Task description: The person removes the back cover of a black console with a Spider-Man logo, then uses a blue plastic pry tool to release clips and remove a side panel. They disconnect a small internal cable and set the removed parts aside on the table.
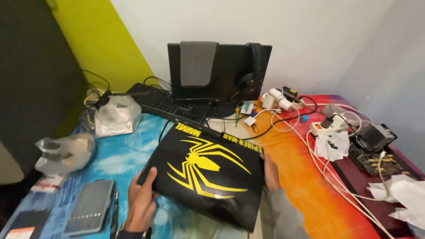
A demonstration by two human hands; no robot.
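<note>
one black board (208,175), one keyboard (166,104), one monitor (230,71), two hands (141,201)

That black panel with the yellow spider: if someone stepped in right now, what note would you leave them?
Left hand: grip on the panel's lower left edge, thumb on top.
Right hand: grip on its right edge, fingers mostly hidden behind it.
Panel: held tilted above the bright cloth, spider side up, just in front of the keyboard and monitor.
Done: panel is up in both hands.
Left: it has not been set down anywhere. Mind the white cables on the right.
</note>
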